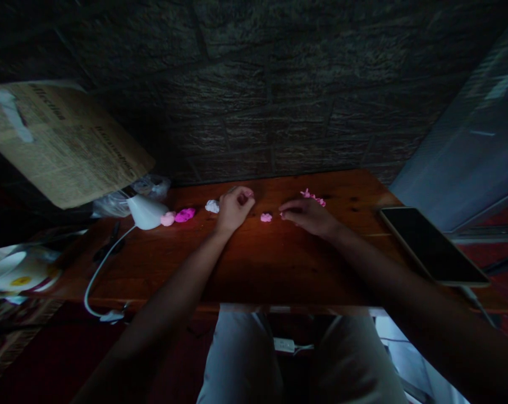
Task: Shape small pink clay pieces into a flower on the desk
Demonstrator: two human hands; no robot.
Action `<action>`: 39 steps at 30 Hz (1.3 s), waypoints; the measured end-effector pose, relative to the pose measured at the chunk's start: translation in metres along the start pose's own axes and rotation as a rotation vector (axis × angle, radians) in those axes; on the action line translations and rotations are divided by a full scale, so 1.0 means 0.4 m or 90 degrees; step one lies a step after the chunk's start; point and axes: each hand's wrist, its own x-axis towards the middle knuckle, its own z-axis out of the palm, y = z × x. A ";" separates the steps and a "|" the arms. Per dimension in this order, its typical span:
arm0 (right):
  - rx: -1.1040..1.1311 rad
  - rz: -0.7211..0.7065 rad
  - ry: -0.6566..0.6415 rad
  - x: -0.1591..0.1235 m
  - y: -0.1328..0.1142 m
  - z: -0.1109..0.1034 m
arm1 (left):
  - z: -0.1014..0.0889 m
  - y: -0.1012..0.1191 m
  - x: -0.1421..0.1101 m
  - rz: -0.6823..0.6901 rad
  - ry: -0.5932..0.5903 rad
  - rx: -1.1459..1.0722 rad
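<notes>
Wooden table point(254, 264), phone point(434, 245) well right of pink lumps point(266, 217)

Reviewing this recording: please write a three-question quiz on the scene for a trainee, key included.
1. Fill in: In the picture, the magenta lump lies to the ____ of the white lump.
2. True or false: A dark-screened device lies toward the right end of the wooden table.
3. What lies between the left hand and the right hand? (a) white lump (b) small pink lump (c) magenta lump

Key: 1 left; 2 true; 3 b.
</notes>
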 end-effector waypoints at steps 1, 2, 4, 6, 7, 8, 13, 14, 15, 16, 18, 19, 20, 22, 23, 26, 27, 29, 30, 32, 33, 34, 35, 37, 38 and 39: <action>-0.005 -0.007 0.015 0.002 0.002 0.001 | 0.003 -0.004 -0.002 0.001 -0.024 -0.004; -0.010 -0.013 0.026 0.004 0.003 0.001 | 0.008 -0.006 -0.004 0.006 -0.059 -0.009; -0.013 -0.024 0.030 0.005 0.004 0.000 | 0.020 -0.006 -0.008 0.014 -0.125 -0.013; -0.006 -0.039 0.022 0.004 0.003 -0.003 | 0.029 -0.004 -0.011 0.015 -0.154 -0.011; -0.001 -0.048 0.017 0.003 0.002 -0.005 | 0.032 -0.004 -0.012 0.013 -0.164 -0.010; 0.001 -0.058 0.012 0.002 0.001 -0.007 | 0.033 -0.004 -0.012 0.009 -0.177 -0.009; 0.000 -0.081 -0.022 0.001 0.001 -0.007 | 0.030 -0.008 -0.009 0.007 -0.258 -0.011; 0.001 -0.082 -0.031 0.001 0.001 -0.005 | 0.029 -0.009 -0.008 0.010 -0.265 -0.009; 0.001 -0.082 -0.038 0.002 0.002 -0.004 | 0.029 -0.009 -0.008 0.014 -0.270 -0.008; 0.000 -0.083 -0.043 0.002 0.002 -0.003 | 0.028 -0.010 -0.008 0.017 -0.275 -0.007; -0.004 -0.081 -0.046 0.002 0.002 -0.002 | 0.026 -0.010 -0.008 0.024 -0.282 -0.011; -0.008 -0.081 -0.048 0.002 0.002 -0.002 | 0.026 -0.010 -0.008 0.027 -0.284 -0.015; -0.013 -0.081 -0.050 0.002 0.000 -0.003 | 0.025 -0.009 -0.008 0.029 -0.285 -0.018; -0.029 -0.088 -0.055 0.000 -0.004 -0.006 | 0.026 -0.009 -0.009 0.028 -0.284 -0.023; -0.040 -0.094 -0.055 -0.002 -0.007 -0.007 | 0.027 -0.010 -0.009 0.023 -0.284 -0.028; -0.089 -0.115 -0.044 -0.008 -0.016 -0.009 | 0.031 -0.012 -0.009 0.014 -0.281 -0.045; -0.109 -0.123 -0.036 -0.009 -0.019 -0.008 | 0.031 -0.013 -0.009 0.016 -0.281 -0.049; -0.155 -0.137 -0.018 -0.012 -0.023 -0.006 | 0.031 -0.011 -0.009 0.022 -0.278 -0.050; -0.175 -0.143 -0.011 -0.012 -0.024 -0.004 | 0.030 -0.009 -0.009 0.025 -0.276 -0.046; -0.200 -0.150 -0.001 -0.012 -0.024 -0.002 | 0.028 -0.003 -0.009 0.027 -0.266 -0.038; -0.204 -0.152 0.004 -0.011 -0.024 -0.002 | 0.027 0.001 -0.010 0.028 -0.261 -0.035; -0.202 -0.153 0.010 -0.011 -0.024 -0.002 | 0.026 0.004 -0.010 0.030 -0.259 -0.033; -0.198 -0.153 0.019 -0.010 -0.024 -0.002 | 0.025 0.006 -0.010 0.033 -0.259 -0.031; -0.190 -0.153 0.031 -0.010 -0.025 -0.002 | 0.025 0.007 -0.009 0.036 -0.263 -0.031; -0.187 -0.155 0.029 -0.010 -0.025 -0.002 | 0.025 0.006 -0.009 0.035 -0.268 -0.032; -0.185 -0.158 0.022 -0.011 -0.026 -0.002 | 0.025 0.004 -0.008 0.030 -0.272 -0.035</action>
